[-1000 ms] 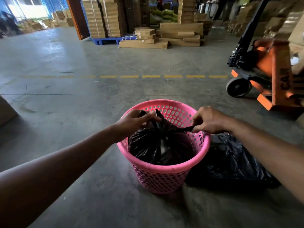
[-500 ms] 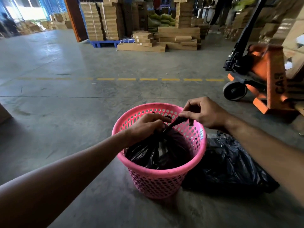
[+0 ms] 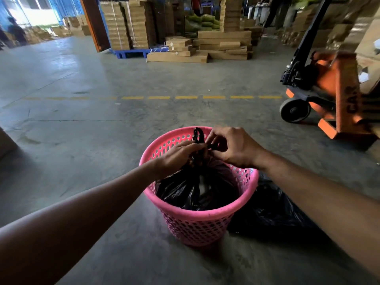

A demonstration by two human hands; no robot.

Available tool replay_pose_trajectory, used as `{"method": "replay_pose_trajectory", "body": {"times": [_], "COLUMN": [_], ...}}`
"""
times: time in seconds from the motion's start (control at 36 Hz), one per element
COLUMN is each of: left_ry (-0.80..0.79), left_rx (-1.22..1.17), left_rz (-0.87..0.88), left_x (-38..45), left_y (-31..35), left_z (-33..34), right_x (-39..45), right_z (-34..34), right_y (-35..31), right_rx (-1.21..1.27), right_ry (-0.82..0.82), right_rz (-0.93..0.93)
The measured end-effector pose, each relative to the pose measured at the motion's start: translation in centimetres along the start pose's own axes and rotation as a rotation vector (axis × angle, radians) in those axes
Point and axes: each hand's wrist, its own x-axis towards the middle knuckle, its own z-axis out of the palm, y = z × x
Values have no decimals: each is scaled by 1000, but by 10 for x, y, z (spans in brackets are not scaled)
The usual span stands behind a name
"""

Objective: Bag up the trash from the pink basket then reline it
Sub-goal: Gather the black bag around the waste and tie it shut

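Pink basket (image 3: 202, 220), gathered black bag (image 3: 191, 190) inside

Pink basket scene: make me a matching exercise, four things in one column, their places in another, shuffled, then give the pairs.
Things:
1. pink basket
2. tied black bag
3. loose black bag
4. orange pallet jack

Places:
A. inside the basket, its top gripped by the left hand and right hand
B. far right, beyond the yellow dashed line's end
C. on the floor, against the basket's right side
D. on the concrete floor, between both forearms

Pairs: 1-D, 2-A, 3-C, 4-B
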Motion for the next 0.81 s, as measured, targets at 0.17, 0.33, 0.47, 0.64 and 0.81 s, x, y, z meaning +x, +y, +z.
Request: {"method": "replay_pose_trajectory", "body": {"times": [0.17,0.33,0.47,0.64,0.81], "left_ry": [-134,-2,25,31,-104], "left_rx": [-65,-206,-329,-296,6], "left_rz": [-126,-265,-340,-306,-112], "left_x": [1,4,4,4,-1], "left_y": [6,1,3,6,21], "left_z": [-20,-16,-8,-11,-5], "right_x": [-1,-12,-23,-19,-23], "right_z": [-12,1,36,43,44], "right_y": [12,14,14,12,18], "right_rx": [50,355,216,88,98], "right_ry": [51,-78,-77,-34,-21], "right_rz": [66,179,188,175,157]}}
